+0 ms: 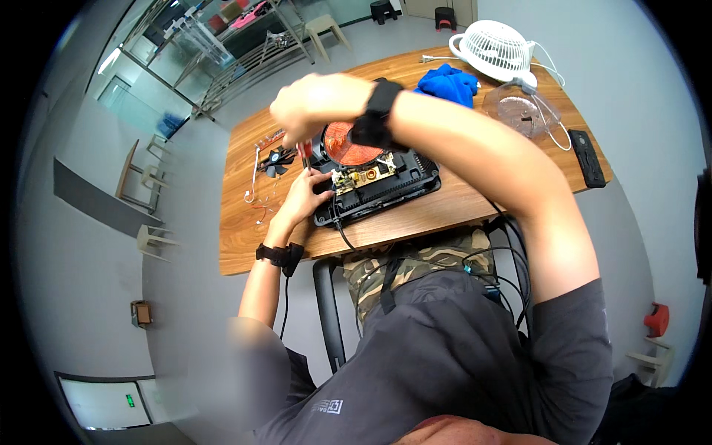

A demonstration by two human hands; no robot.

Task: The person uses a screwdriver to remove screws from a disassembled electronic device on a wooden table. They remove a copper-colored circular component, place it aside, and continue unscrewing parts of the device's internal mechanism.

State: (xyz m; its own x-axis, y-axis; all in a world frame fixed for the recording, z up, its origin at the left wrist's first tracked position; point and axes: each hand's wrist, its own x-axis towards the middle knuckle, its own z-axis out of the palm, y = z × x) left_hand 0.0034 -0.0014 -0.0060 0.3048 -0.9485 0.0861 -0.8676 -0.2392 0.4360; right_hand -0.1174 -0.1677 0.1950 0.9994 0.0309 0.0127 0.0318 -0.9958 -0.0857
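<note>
My right hand [300,111] is raised over the back left of an opened black appliance [389,196], closed on a red-handled tool [305,152], probably a screwdriver, held upright. My left hand [306,191] grips the appliance's left side by the circuit board [371,175], thumb and forefinger against it, just below the tool. The tool's tip is hard to make out. A copper-coloured round coil [343,148] sits in the housing behind the board, partly hidden by my right wrist. A black fan [275,159] lies left of the appliance, with white wires [254,178] beside it.
On the wooden table [245,237] are a blue cloth [449,85], a white fan [495,50], a clear plastic piece [523,111] and a black panel [588,158]. A black cable runs down over the front edge. Stools [152,241] and a metal rack [245,67] stand around.
</note>
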